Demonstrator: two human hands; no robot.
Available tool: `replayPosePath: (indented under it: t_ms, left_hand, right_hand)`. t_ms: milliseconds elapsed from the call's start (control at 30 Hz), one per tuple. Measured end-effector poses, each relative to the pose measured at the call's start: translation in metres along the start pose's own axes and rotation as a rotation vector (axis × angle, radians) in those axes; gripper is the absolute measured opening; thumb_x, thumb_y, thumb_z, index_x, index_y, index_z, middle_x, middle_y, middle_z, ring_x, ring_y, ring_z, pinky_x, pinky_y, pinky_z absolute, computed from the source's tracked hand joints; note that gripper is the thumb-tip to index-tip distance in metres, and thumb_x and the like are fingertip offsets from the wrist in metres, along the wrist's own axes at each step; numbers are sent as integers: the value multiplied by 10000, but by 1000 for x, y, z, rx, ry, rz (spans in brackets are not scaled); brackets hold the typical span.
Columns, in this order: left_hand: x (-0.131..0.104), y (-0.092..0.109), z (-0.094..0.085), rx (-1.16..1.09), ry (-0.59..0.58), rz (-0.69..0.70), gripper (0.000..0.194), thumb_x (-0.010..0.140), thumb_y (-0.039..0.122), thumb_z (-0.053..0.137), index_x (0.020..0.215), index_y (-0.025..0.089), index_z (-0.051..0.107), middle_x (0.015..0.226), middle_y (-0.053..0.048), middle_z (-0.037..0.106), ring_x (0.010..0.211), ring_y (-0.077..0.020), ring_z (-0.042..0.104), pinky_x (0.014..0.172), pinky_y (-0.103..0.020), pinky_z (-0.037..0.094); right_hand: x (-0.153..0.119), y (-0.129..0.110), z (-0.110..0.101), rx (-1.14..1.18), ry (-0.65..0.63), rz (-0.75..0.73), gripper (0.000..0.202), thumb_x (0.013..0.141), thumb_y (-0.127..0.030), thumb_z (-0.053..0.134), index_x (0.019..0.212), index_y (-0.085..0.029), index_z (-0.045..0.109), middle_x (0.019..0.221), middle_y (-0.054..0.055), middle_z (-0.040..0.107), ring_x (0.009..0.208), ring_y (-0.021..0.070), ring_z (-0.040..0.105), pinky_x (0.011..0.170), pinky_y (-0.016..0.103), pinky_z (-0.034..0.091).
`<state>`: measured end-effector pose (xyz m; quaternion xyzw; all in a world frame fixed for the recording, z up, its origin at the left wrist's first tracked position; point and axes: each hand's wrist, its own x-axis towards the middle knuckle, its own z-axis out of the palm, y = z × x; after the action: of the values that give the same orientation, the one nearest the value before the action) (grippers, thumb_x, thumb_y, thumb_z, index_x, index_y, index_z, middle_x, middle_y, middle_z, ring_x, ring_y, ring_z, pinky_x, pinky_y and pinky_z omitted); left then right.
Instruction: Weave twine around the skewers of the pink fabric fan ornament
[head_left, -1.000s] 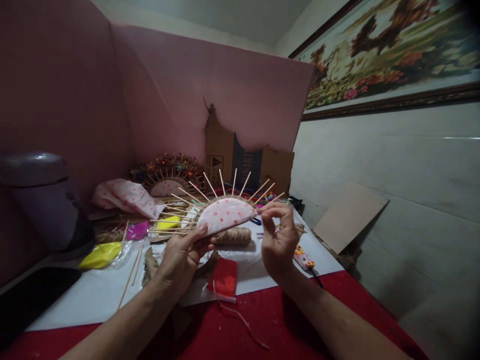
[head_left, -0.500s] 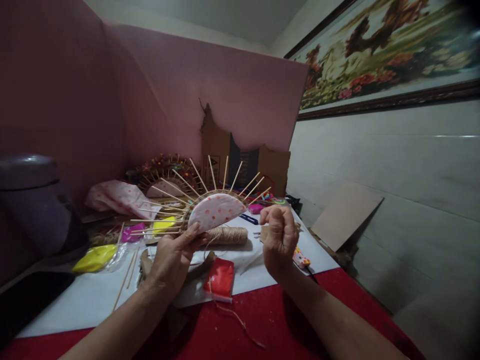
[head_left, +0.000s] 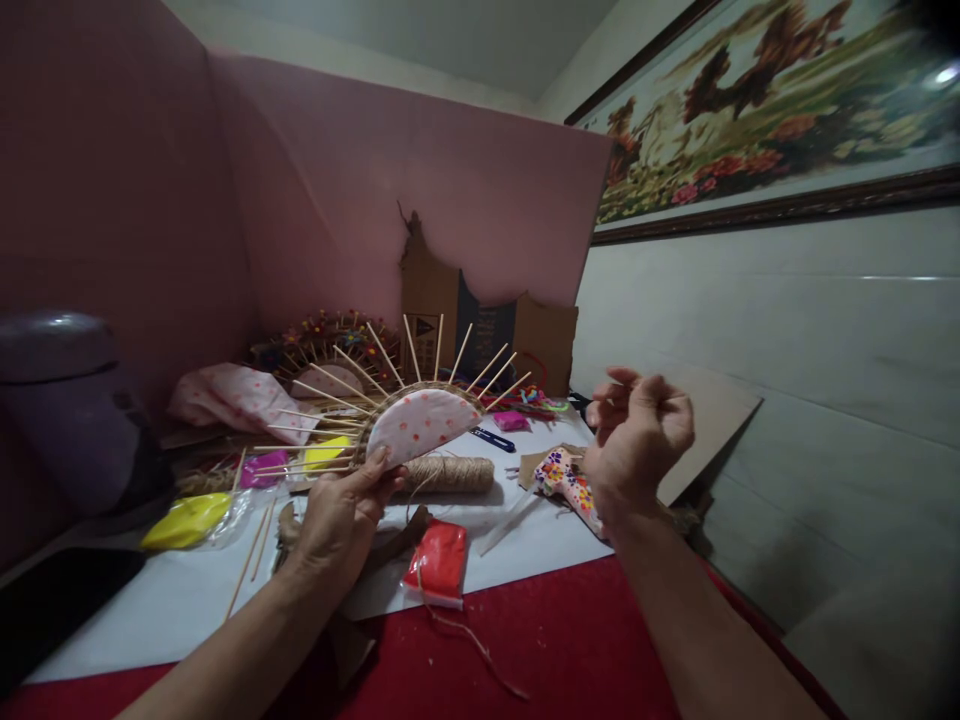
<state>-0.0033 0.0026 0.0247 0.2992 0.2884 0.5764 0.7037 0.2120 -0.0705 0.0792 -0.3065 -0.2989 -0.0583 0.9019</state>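
My left hand [head_left: 345, 510] grips a half-round craft piece [head_left: 424, 425] by its lower left edge, thumb on the front. The piece is covered in pale cloth with red dots. Thin wooden sticks fan out from its curved rim, where brown twine is wound. Off to the right, my right hand [head_left: 637, 435] is raised with its fingers curled in and the thumb near them. Whatever it may pinch is too small to make out. Behind the piece lies a roll of twine [head_left: 454, 474]. A flower-patterned glue gun [head_left: 566, 480] rests below my right hand.
A red packet [head_left: 439, 560] lies at the front, with a loose twine strand [head_left: 480, 645]. Yellow packets [head_left: 187, 518], a dark blue cutter [head_left: 495, 440] and loose sticks [head_left: 259, 540] are about. A similar decorated piece [head_left: 326, 375] stands behind; a purple flask [head_left: 71, 410] is left.
My right hand has moved right and up, away from the craft piece, uncovering the glue gun. My left hand has shifted the piece slightly left.
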Motion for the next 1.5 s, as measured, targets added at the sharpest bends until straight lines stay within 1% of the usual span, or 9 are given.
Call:
replayPosePath:
  t_ms: [167,233,333,500,600,800,1133,1367,1500]
  left_hand:
    - [-2,2,4,-44,38,-12,183,723,-49,574,664,112,638,716,-62,663,636,-117,627,562,-190,567]
    - [-2,2,4,-46,51,-17,180,719,-53,577,674,110,637,719,-62,666,629,-114,628,565,-192,569]
    - [0,-1,1,-27,39,-25,160,726,-41,580,688,105,632,724,-60,668,618,-106,625,557,-187,564]
    - [3,-7,-4,15,-41,-26,145,709,-41,592,749,95,622,807,-78,662,657,-124,637,580,-210,564]
    - [2,-8,-4,37,-50,-28,140,710,-31,593,757,98,617,811,-80,654,669,-136,636,580,-225,565]
    - [2,-7,-5,44,-110,-43,101,713,-1,612,749,91,633,822,-94,657,654,-132,625,570,-217,556]
    - [0,-4,-3,-25,-122,-65,96,712,9,621,709,102,645,777,-78,660,603,-112,600,549,-198,539]
    - [-1,-3,-5,-36,-109,-48,95,725,8,611,732,97,643,780,-75,651,630,-120,608,545,-204,535]
    - [1,-4,-8,-32,-113,-68,96,740,1,589,722,82,639,759,-74,651,625,-112,610,579,-212,543]
  right_hand:
    - [33,-6,-19,-30,164,-110,177,831,-281,478,693,-224,383,530,-75,484,341,59,383,303,190,245]
    - [37,-3,-23,-35,161,-74,177,818,-278,506,704,-228,380,494,-96,433,319,50,328,297,181,218]
    - [28,5,-18,-60,96,2,174,764,-267,592,750,-218,426,505,-89,467,338,52,367,302,171,238]
    - [-11,16,-2,-148,-322,147,141,769,-274,614,772,-191,500,606,-34,572,412,67,467,346,176,310]
    - [-34,19,1,-219,-510,148,85,786,-246,602,807,-191,541,650,-27,575,477,77,501,430,198,378]
    - [-62,25,-2,-383,-818,135,174,867,-287,486,789,-176,595,593,-30,481,494,86,415,463,211,338]
    - [-61,34,-5,-435,-755,302,336,819,-448,543,606,-190,524,447,-67,384,402,73,335,391,196,260]
    - [-68,38,-1,-383,-849,651,148,697,-298,633,667,-176,555,474,-44,546,306,72,406,290,186,296]
    - [-70,37,-1,-181,-907,871,270,681,-398,686,695,-148,587,454,-76,449,313,31,307,299,164,236]
